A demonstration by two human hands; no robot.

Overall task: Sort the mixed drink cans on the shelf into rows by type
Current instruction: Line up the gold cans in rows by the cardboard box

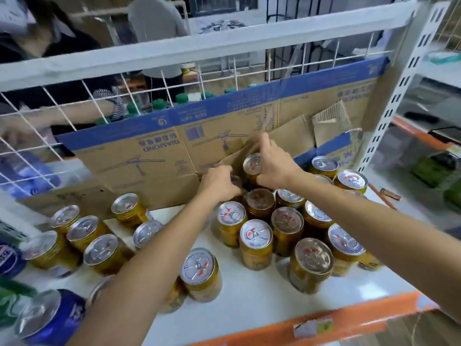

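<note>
**Both hands on cans at the back of the shelf**

A white shelf (249, 295) with an orange front lip carries drink cans. A cardboard sheet (149, 156) leans along its rear against a wire grid (74, 108).

Just in front of the cardboard, the right hand (272, 166) wraps fingers and thumb round an upright gold can (251, 164) with a silver top. The left hand (219, 182), close beside it, curls round a dark-topped can (235, 182) that is mostly hidden.

Directly in front of the cardboard's right half stands a packed cluster (287, 221) of gold cans, some silver-topped and some brown-topped, all touching. In front of its left half is a looser group (84, 231) of gold cans. A lone can (198, 267) stands well away from the cardboard, near the front lip. Farthest from the cardboard, at the left front corner, are blue cans (52, 318) and a green can (10, 300).

Behind the cardboard, through the grid, are green-capped bottles (159, 104) and another person (62, 53).
</note>
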